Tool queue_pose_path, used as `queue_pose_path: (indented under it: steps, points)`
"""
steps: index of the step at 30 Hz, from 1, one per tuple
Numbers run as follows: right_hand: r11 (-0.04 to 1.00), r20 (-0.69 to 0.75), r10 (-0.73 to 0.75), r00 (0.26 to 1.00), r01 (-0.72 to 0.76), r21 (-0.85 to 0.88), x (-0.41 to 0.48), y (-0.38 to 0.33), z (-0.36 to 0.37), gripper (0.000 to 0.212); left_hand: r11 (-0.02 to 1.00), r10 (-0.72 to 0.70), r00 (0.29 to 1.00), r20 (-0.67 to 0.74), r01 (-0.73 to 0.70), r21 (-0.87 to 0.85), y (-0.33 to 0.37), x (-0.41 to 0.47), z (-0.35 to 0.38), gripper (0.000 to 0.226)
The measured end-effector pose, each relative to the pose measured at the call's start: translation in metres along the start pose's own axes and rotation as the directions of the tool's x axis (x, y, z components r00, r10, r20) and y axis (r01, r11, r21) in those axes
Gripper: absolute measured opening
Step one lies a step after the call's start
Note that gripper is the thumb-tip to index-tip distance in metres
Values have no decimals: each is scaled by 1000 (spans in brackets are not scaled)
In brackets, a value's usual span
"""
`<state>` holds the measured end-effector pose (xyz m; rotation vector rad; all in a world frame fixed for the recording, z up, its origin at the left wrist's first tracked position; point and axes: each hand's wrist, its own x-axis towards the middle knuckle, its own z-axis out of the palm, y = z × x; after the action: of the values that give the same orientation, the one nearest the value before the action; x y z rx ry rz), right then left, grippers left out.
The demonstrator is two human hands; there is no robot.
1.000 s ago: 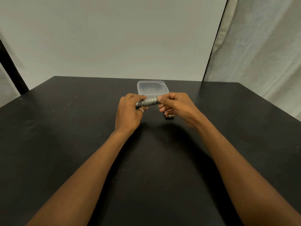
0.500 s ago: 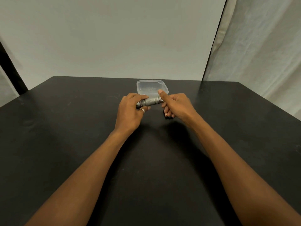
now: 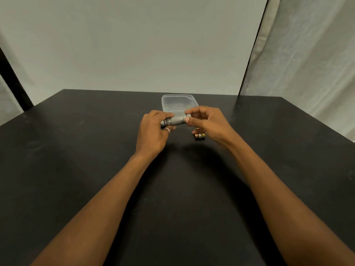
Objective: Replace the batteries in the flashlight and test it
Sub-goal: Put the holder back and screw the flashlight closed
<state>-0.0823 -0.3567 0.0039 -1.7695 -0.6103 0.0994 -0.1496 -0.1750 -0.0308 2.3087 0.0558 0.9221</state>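
grey knurled metal, the flashlight (image 3: 176, 120) lies sideways in the air just above the black table (image 3: 76, 150), held between both hands near the table's middle. the left hand (image 3: 153, 131) wraps its fingers round the left end of the flashlight, a ring (image 3: 167, 130) showing on one finger below the barrel. the right hand (image 3: 208, 122) pinches the right end, the cap, with thumb and fingertips curled about it. just behind the flashlight a clear plastic tub (image 3: 179, 102) sits on the table, and its near edge is hidden by the hands. a few small batteries (image 3: 199, 135) lie side by side on the table under the right hand, partly covered by it; their ends point toward the camera. both forearms reach in from the bottom edge. a pale wall stands behind the table and a white curtain (image 3: 307, 54) hangs at the right.
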Motion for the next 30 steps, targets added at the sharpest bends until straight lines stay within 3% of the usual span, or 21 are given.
queue_pose_path:
  steps: [2, 6, 9, 14, 16, 19, 24, 30]
  points:
    - [999, -36, 10, 999, -11, -36, 1, 2, 3, 21, 1000, 0, 1000, 5, 0, 6, 0, 0, 0, 37]
    - [978, -141, 77, 987, -102, -179, 1, 4, 8, 50, 1000, 11, 1000, 19, -10, -7, 2, -1, 1, 38]
    - [977, -150, 96, 984, -122, -176, 2, 6, 7, 55, 1000, 14, 1000, 21, -14, -6, 1, -1, 1, 38]
    - [998, 8, 63, 998, -63, -32, 4, 6, -3, 14, 1000, -15, 1000, 4, 15, -3, -1, 0, 1, 37]
    - [999, 44, 50, 998, -49, -17, 5, 10, -3, 21, 1000, -24, 1000, 0, 24, -4, -2, 0, 0, 37]
    - [997, 2, 72, 997, -72, -29, 6, 12, -1, 14, 1000, -18, 1000, 1, 18, -7, -1, 0, 0, 38]
    - [979, -100, 91, 991, -107, -173, 7, 14, 6, 47, 1000, -5, 1000, 9, 5, 0, -1, 0, 1, 38]
    - [994, -32, -24, 999, 21, -108, 9, 12, -2, 13, 1000, 1, 1000, 4, -1, -2, -2, 0, 2, 37]
